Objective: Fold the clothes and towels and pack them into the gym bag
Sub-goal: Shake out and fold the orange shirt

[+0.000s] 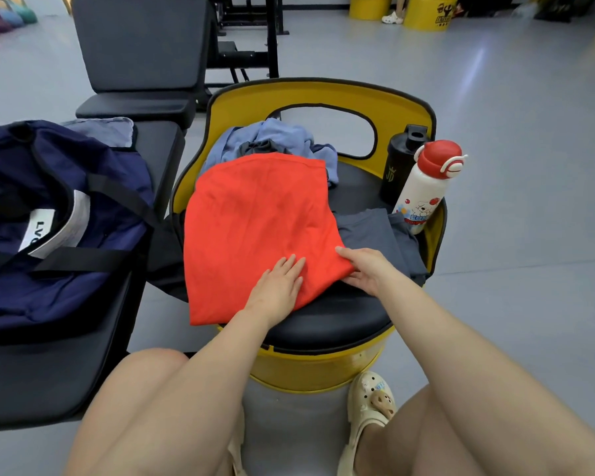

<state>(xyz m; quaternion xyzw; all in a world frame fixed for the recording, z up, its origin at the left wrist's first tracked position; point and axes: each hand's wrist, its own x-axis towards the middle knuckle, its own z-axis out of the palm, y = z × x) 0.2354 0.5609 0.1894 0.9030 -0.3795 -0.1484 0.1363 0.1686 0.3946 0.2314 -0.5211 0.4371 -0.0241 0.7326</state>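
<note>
Red-orange garment (255, 228) spread flat across the black cushion of a yellow barrel seat (323, 94), near edge hanging a little over the cushion's front. Left hand (279, 286) laid palm-down on the near part of that cloth, fingers straight and together, pressing, holding nothing. Right hand (364, 269) at the garment's near right corner, thumb on top and fingers curled beneath the edge, pinching the fabric. Just right of the red cloth, partly under it, a folded dark grey garment (375, 231) on the same cushion. At the far side of the seat, against the yellow backrest, a crumpled pile of light blue clothing (282, 135) with a darker piece in its middle. On the right edge of the seat, a black shaker bottle (401, 163) standing upright, and just beside it a white bottle with a red cap (426, 187), leaning right. To the left, a navy gym bag (55, 214) lying open on a black padded bench, black straps across it and a white label showing inside; a pale blue cloth (107, 130) at the bag's far edge. Bare knees and cream clogs (371, 403) nearest, on a grey floor.
</note>
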